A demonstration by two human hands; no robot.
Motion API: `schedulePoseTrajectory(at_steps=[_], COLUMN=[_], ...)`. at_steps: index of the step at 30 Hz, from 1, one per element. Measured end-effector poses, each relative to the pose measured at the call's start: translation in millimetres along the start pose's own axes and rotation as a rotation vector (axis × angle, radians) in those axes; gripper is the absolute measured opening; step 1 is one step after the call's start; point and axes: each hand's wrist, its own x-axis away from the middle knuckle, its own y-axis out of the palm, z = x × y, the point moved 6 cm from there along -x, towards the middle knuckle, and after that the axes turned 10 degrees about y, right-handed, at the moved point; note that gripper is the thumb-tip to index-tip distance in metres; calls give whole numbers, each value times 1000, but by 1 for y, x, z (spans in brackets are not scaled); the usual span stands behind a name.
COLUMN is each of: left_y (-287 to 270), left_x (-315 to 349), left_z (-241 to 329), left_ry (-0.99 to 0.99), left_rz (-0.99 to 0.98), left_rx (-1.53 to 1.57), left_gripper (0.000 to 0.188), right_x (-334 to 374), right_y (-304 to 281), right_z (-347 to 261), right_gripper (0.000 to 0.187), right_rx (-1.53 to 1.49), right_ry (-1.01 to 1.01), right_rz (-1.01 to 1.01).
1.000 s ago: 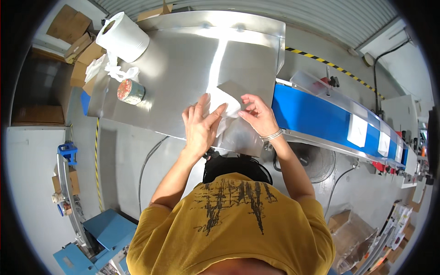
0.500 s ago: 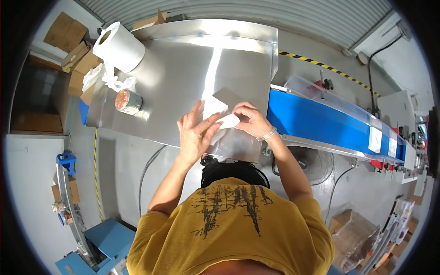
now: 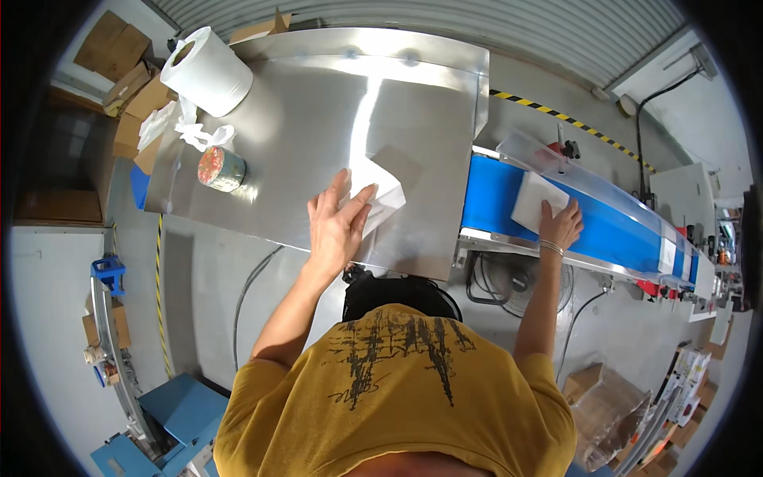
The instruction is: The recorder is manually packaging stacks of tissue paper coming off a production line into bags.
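My left hand (image 3: pixel 340 219) is over the steel table, thumb and fingers closed on the left side of some white folded sheets (image 3: pixel 385 197), whose loose corners fan out to the right. Over the blue conveyor belt (image 3: pixel 491 191), my right hand (image 3: pixel 561 226) has its thumb and fingers on the near right edge of a flat white square packet (image 3: pixel 537 199). Whether the packet lies fully on the belt I cannot tell. Farther along the belt sit more white packets (image 3: pixel 668 256).
A big white paper roll (image 3: pixel 208 73) stands at the table's (image 3: pixel 294 135) far left, its loose end trailing toward a round tin (image 3: pixel 222 169). A clear guard (image 3: pixel 604 187) runs along the belt's far side. Under the belt is a floor fan (image 3: pixel 520 282). Cardboard boxes (image 3: pixel 115 52) are at far left.
My right hand has moved right, from the white sheets beside my left hand to the conveyor, with a white packet. My left hand stays at the sheets. The packets far along the belt have shifted.
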Motion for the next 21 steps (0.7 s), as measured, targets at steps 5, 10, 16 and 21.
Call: schedulePoseTrajectory(at_steps=[5, 10, 16, 21], left_y=[-1, 0, -8, -5], left_x=[3, 3, -4, -2], left_z=[2, -2, -5, -19], left_ry=[25, 33, -87, -56], left_rz=[29, -5, -1, 6], left_rx=[0, -19, 73, 35], left_gripper=[29, 25, 32, 34], right_x=[56, 117, 138, 91], right_y=[-24, -54, -33, 15], right_z=[-106, -206, -212, -117], right_gripper=[52, 45, 37, 21], right_rx=[-906, -1027, -1168, -813], right_ry=[-546, -634, -915, -344], right_rz=[-588, -1164, -1204, -911])
